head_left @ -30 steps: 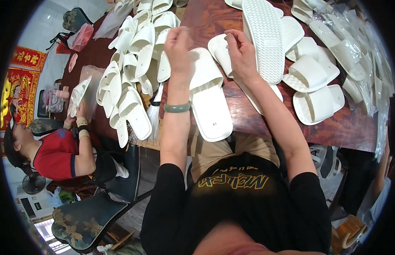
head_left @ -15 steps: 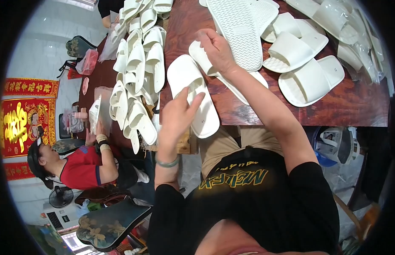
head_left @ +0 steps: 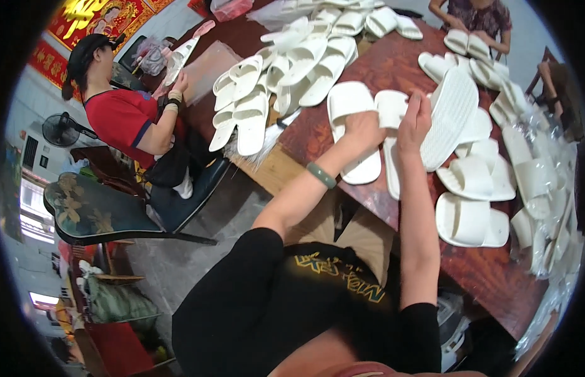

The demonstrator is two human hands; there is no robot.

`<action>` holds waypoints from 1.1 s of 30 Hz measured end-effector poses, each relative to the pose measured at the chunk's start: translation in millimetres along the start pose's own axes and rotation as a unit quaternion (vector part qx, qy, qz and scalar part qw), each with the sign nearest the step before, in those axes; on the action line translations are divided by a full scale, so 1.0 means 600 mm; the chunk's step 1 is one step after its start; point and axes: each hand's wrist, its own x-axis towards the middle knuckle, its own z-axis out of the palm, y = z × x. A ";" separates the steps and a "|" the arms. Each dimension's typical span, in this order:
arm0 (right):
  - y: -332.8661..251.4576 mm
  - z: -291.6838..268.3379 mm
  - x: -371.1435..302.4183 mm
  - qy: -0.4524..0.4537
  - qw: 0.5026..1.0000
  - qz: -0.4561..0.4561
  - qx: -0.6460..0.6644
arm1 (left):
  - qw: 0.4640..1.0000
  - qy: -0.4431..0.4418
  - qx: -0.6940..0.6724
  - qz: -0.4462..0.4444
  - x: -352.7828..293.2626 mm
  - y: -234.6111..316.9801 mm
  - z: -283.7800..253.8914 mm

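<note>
Just in front of me a white slipper point(head_left: 351, 98) lies sole-down on the table, its heel end toward me. My left hand point(head_left: 364, 131) is closed at its foot opening, fingers partly hidden against the strap. Beside it on the right lies another white slipper point(head_left: 389, 103), partly covered by my right hand point(head_left: 414, 122). That hand is held edge-on, fingers stretched upward, with no object visible in it. Right of it a white slipper point(head_left: 454, 119) leans with its ridged sole showing, resting on other slippers. A green bangle point(head_left: 322, 176) circles my left wrist.
White slippers point(head_left: 305, 63) are heaped at the table's far left. More slippers point(head_left: 471, 217) and plastic-wrapped ones point(head_left: 537, 188) line the right. A person in red point(head_left: 122, 116) holds a slipper at the left; another person's hands point(head_left: 478, 38) are at the far side. A chair point(head_left: 97, 204) stands left.
The view has turned, so the table now slants. My left hand has closed in at the slipper's opening. My right hand has drawn back from the second slipper's toe, fingers now straightened.
</note>
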 end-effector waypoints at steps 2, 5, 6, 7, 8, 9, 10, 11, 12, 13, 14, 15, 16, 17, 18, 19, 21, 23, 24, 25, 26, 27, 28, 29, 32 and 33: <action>-0.005 -0.008 0.002 0.006 1.000 -0.006 -0.006 | 0.999 0.028 -0.019 -0.008 -0.008 -0.006 0.004; -0.007 -0.017 0.009 0.021 0.999 0.020 0.037 | 0.994 0.102 -0.027 -0.006 -0.013 -0.030 -0.010; -0.007 -0.021 0.013 0.044 0.993 0.050 0.096 | 0.993 0.113 -0.030 0.008 -0.021 -0.041 -0.021; -0.010 -0.024 0.016 0.065 0.982 0.081 0.156 | 0.992 0.124 -0.032 0.021 -0.034 -0.047 -0.042; -0.014 -0.027 0.019 0.061 0.980 0.085 0.170 | 0.991 0.129 -0.025 0.012 -0.046 -0.050 -0.061; -0.010 -0.028 0.020 0.063 0.980 0.080 0.170 | 0.991 0.133 -0.017 0.002 -0.060 -0.054 -0.083; 0.002 -0.033 0.018 0.046 0.986 0.086 0.135 | 0.988 0.146 -0.046 0.020 -0.078 -0.054 -0.108; 0.010 -0.035 0.014 0.029 0.990 0.093 0.099 | 0.984 0.159 -0.075 0.037 -0.096 -0.061 -0.133; 0.007 -0.026 0.006 0.004 0.993 0.095 0.072 | 0.979 0.177 -0.084 0.048 -0.110 -0.080 -0.156; 0.023 -0.026 0.002 0.010 0.993 0.092 0.067 | 0.975 0.189 -0.098 0.065 -0.114 -0.099 -0.174; 0.045 -0.026 -0.004 -0.017 0.997 0.068 0.031 | 0.975 0.197 -0.085 0.067 -0.112 -0.114 -0.200; 0.058 -0.026 -0.008 -0.045 0.998 0.045 -0.004 | 0.974 0.205 -0.070 0.067 -0.107 -0.133 -0.228; 0.050 -0.025 -0.014 -0.053 0.998 0.019 -0.028 | 0.971 0.227 0.010 0.067 -0.086 -0.169 -0.238; 0.044 -0.019 -0.016 -0.043 0.998 0.021 -0.032 | 0.962 0.248 0.094 0.070 -0.062 -0.209 -0.251; 0.040 -0.015 -0.019 -0.090 0.992 -0.039 -0.078 | 0.945 0.300 0.092 0.094 -0.034 -0.265 -0.262; 0.038 -0.013 -0.026 -0.134 0.978 -0.093 -0.129 | 0.926 0.347 0.085 0.121 -0.012 -0.317 -0.274; 0.043 0.000 -0.028 -0.166 0.952 -0.210 -0.150 | 0.958 0.285 0.019 0.029 0.044 -0.409 -0.296; -0.007 0.019 -0.026 -0.205 0.922 -0.287 -0.160 | 0.978 0.199 -0.004 -0.066 0.063 -0.510 -0.304; -0.030 0.022 -0.015 -0.206 0.903 -0.326 -0.190 | 0.974 0.173 0.122 -0.083 0.064 -0.559 -0.296; -0.042 0.007 -0.002 -0.208 0.880 -0.360 -0.229 | 0.984 0.140 0.086 -0.066 0.066 -0.571 -0.273; -0.052 -0.016 0.014 -0.197 0.882 -0.349 -0.249 | 0.984 0.158 -0.054 -0.067 0.059 -0.556 -0.244; -0.057 -0.041 0.029 -0.115 0.887 -0.328 -0.305 | 0.983 0.119 -0.093 -0.102 0.056 -0.505 -0.232; -0.064 -0.054 0.041 -0.036 0.886 -0.309 -0.344 | 0.987 0.103 -0.078 -0.099 0.044 -0.496 -0.243; -0.060 -0.075 0.056 0.040 0.877 -0.278 -0.390 | 0.989 0.088 -0.064 -0.100 0.032 -0.493 -0.251; -0.035 -0.162 0.079 0.019 0.858 -0.085 -0.507 | 0.976 0.172 0.093 -0.101 -0.001 -0.508 -0.277; -0.027 -0.176 0.077 -0.025 0.863 0.010 -0.504 | 0.976 0.166 0.094 -0.106 -0.015 -0.489 -0.285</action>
